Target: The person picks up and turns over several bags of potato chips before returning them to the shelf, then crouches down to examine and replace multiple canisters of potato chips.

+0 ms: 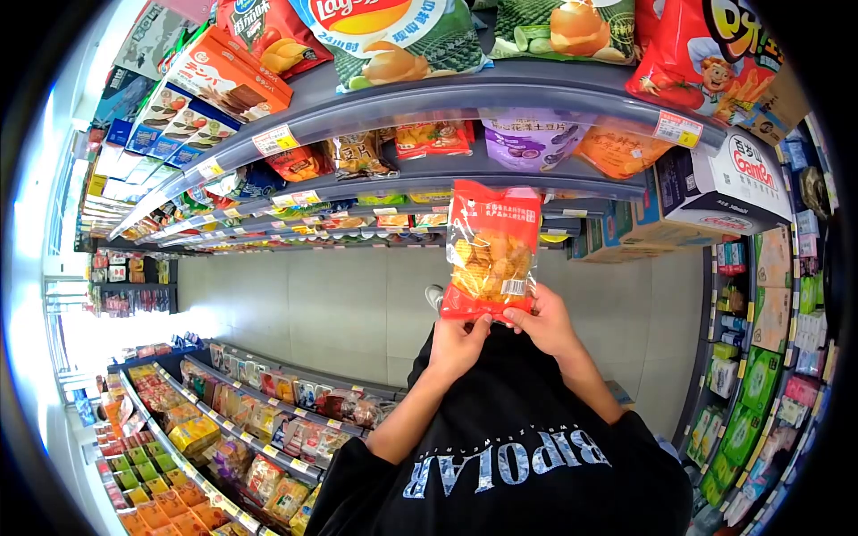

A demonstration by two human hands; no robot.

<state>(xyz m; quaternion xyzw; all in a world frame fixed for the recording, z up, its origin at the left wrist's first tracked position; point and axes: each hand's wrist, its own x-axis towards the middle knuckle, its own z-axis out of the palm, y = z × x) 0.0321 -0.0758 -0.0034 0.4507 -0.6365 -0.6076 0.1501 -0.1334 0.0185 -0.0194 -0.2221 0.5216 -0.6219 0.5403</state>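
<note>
Both hands grip a red snack bag (pixel 491 255) with a clear window showing golden chips and a barcode near its lower right. My left hand (pixel 458 347) pinches the bottom edge of the bag toward its middle. At the lower right corner, my right hand (pixel 546 322) has its thumb on the front and its fingers partly hidden behind. The bag is held up in front of the shelf. Closest behind it are a purple chip bag (pixel 534 140) and an orange bag (pixel 622 152) on the second shelf.
An upper shelf (pixel 402 100) carries large chip bags, including a Lay's bag (pixel 393 40). A white carton (pixel 737 179) sits at the right end. Behind me stands another stocked shelf (pixel 286 402), with the tiled aisle floor (pixel 304 304) between.
</note>
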